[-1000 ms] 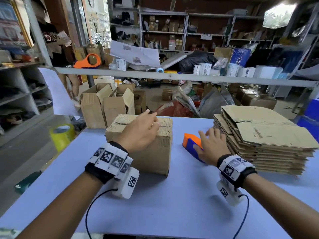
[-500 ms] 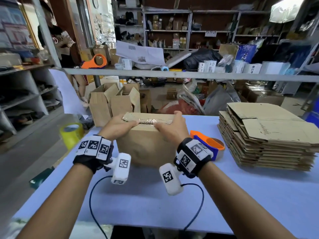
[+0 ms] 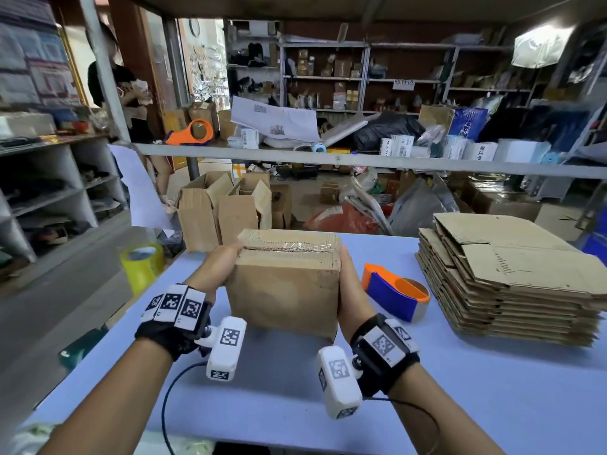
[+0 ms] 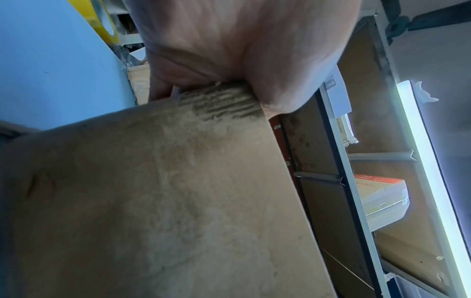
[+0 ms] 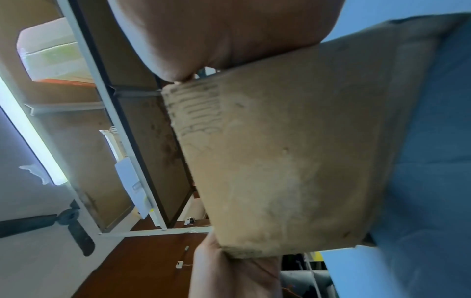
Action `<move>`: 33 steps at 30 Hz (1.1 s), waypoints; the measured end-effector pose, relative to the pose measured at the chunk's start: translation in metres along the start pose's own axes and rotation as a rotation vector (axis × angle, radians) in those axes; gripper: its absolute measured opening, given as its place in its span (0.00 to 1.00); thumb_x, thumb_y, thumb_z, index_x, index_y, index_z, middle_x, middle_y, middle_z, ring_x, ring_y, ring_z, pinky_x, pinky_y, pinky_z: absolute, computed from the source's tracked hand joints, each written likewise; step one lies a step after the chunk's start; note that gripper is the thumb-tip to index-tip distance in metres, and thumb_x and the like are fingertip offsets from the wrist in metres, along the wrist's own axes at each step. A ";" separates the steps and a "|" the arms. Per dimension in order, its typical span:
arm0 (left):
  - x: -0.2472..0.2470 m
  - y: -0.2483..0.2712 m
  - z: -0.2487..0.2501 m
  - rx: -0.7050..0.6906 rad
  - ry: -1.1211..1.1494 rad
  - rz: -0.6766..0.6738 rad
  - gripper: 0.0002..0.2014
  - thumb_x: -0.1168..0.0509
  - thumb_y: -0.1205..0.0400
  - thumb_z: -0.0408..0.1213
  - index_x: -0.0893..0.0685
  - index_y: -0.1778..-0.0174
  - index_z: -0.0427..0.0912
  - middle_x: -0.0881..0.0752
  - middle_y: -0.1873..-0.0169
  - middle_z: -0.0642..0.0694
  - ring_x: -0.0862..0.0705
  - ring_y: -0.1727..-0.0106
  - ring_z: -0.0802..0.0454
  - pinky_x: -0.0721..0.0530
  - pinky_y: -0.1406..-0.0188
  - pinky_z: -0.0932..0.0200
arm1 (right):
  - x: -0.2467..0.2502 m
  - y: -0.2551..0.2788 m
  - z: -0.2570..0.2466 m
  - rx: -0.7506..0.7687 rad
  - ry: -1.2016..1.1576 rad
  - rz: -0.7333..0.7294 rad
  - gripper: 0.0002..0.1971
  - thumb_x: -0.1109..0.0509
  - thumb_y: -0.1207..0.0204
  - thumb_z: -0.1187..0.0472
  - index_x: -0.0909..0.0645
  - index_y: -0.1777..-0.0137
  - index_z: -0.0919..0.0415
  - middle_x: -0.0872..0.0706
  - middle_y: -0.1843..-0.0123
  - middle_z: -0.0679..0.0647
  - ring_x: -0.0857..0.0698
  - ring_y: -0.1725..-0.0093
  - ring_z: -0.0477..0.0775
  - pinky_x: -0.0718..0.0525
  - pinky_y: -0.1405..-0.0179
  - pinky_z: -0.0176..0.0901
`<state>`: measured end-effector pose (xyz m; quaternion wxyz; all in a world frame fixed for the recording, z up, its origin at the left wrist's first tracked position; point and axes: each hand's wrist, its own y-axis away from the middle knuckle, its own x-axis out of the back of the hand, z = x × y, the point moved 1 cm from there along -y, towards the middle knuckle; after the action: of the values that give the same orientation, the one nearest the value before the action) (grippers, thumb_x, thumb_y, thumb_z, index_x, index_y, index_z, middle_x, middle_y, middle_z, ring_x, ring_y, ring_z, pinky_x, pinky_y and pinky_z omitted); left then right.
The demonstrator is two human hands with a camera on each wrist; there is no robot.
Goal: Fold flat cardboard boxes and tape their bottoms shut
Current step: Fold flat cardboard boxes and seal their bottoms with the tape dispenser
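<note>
The box [image 3: 285, 284] stands on the table [image 3: 460, 389] with its taped seam up, the left hand [image 3: 219, 262] and right hand [image 3: 348, 284] clamped on its two sides, probably to lift it away. Right of the box lies the dispenser [image 3: 395, 292], then the flat stack [image 3: 512, 277]; behind the box stand finished boxes [image 3: 223, 210], probably its destination.

The box [image 3: 285, 284] is matt brown cardboard, rough and worn, with open corrugated edges and a glossy clear tape strip [image 3: 303, 247] on top. The counter [image 3: 460, 389] is smooth, matt blue. The tape dispenser [image 3: 391, 292] is glossy orange and blue plastic.
</note>
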<state>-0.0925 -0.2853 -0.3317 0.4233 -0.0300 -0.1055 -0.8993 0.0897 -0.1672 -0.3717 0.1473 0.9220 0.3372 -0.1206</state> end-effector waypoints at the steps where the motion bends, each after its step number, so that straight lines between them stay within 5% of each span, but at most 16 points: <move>1: 0.000 -0.001 -0.003 0.004 0.055 -0.013 0.21 0.42 0.11 0.49 0.20 0.27 0.42 0.14 0.35 0.45 0.17 0.34 0.46 0.18 0.36 0.49 | 0.001 0.001 0.005 0.012 0.020 0.036 0.37 0.49 0.17 0.26 0.28 0.16 0.46 0.22 0.19 0.50 0.19 0.24 0.52 0.20 0.24 0.55; 4: 0.003 0.002 -0.013 -0.004 0.261 -0.131 0.17 0.41 0.11 0.47 0.13 0.36 0.43 0.07 0.46 0.48 0.09 0.44 0.51 0.15 0.46 0.55 | 0.003 0.005 0.014 0.028 0.092 0.085 0.37 0.50 0.16 0.27 0.30 0.15 0.46 0.25 0.16 0.49 0.24 0.20 0.52 0.29 0.16 0.56; 8: 0.008 0.009 -0.023 -0.007 0.282 -0.182 0.17 0.42 0.10 0.48 0.13 0.37 0.45 0.08 0.44 0.48 0.09 0.43 0.52 0.17 0.42 0.55 | 0.005 0.007 0.015 0.083 0.174 0.085 0.35 0.53 0.13 0.30 0.35 0.12 0.48 0.34 0.12 0.48 0.33 0.14 0.47 0.33 0.15 0.52; 11: 0.014 0.013 -0.019 -0.108 -0.037 -0.124 0.17 0.47 0.09 0.49 0.18 0.30 0.50 0.15 0.34 0.50 0.17 0.34 0.51 0.23 0.36 0.53 | 0.008 0.012 0.015 0.104 0.295 0.053 0.28 0.57 0.10 0.35 0.22 0.25 0.42 0.20 0.21 0.48 0.16 0.36 0.34 0.20 0.41 0.29; 12: 0.017 0.014 -0.017 -0.165 -0.153 -0.108 0.18 0.48 0.08 0.49 0.19 0.28 0.50 0.17 0.32 0.50 0.20 0.31 0.50 0.24 0.31 0.52 | 0.011 0.015 0.016 0.100 0.350 0.050 0.28 0.58 0.10 0.35 0.20 0.28 0.42 0.19 0.23 0.49 0.16 0.37 0.36 0.21 0.41 0.30; 15: 0.021 0.022 -0.012 -0.364 -0.225 -0.091 0.16 0.46 0.08 0.48 0.18 0.30 0.53 0.15 0.34 0.52 0.20 0.29 0.52 0.22 0.34 0.58 | 0.019 0.022 0.008 0.091 0.550 0.086 0.33 0.58 0.10 0.35 0.21 0.22 0.50 0.24 0.18 0.57 0.27 0.18 0.57 0.33 0.17 0.54; 19: 0.022 0.030 -0.001 -0.555 0.002 -0.101 0.18 0.48 0.09 0.51 0.18 0.31 0.53 0.15 0.31 0.51 0.20 0.28 0.57 0.26 0.25 0.53 | 0.028 0.027 -0.030 0.306 0.297 0.040 0.20 0.48 0.08 0.42 0.15 0.33 0.42 0.13 0.30 0.43 0.18 0.28 0.48 0.23 0.24 0.56; 23: 0.015 0.022 0.001 -0.528 0.044 -0.080 0.21 0.39 0.17 0.60 0.18 0.36 0.51 0.12 0.40 0.53 0.16 0.35 0.55 0.22 0.32 0.55 | 0.049 0.024 -0.043 0.474 0.170 0.061 0.17 0.37 0.11 0.46 0.23 0.24 0.43 0.18 0.27 0.37 0.18 0.29 0.41 0.17 0.34 0.47; 26: -0.002 0.004 -0.024 -0.410 -0.148 -0.112 0.31 0.35 0.21 0.63 0.30 0.23 0.56 0.19 0.34 0.56 0.19 0.32 0.55 0.24 0.36 0.56 | 0.059 0.023 -0.025 0.519 0.227 0.117 0.29 0.26 0.23 0.43 0.27 0.23 0.40 0.15 0.34 0.45 0.13 0.41 0.43 0.15 0.41 0.42; 30: -0.024 -0.014 -0.079 -0.300 -0.391 -0.220 0.34 0.32 0.15 0.44 0.43 0.16 0.52 0.16 0.35 0.46 0.16 0.33 0.47 0.19 0.35 0.50 | 0.061 0.021 0.005 0.602 0.507 0.042 0.41 0.19 0.23 0.59 0.36 0.15 0.40 0.19 0.44 0.48 0.17 0.54 0.41 0.16 0.49 0.33; 33: -0.027 -0.017 -0.094 -0.294 -0.424 -0.223 0.42 0.30 0.18 0.36 0.51 0.15 0.50 0.20 0.32 0.42 0.20 0.28 0.42 0.23 0.27 0.46 | 0.062 0.022 0.011 0.645 0.607 0.009 0.44 0.16 0.27 0.54 0.37 0.15 0.38 0.19 0.46 0.47 0.15 0.53 0.51 0.15 0.49 0.37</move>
<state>-0.0851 -0.2745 -0.4300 0.2815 -0.2666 -0.0628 -0.9196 0.1492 -0.1509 -0.3973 -0.2532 0.9158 0.3064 0.0569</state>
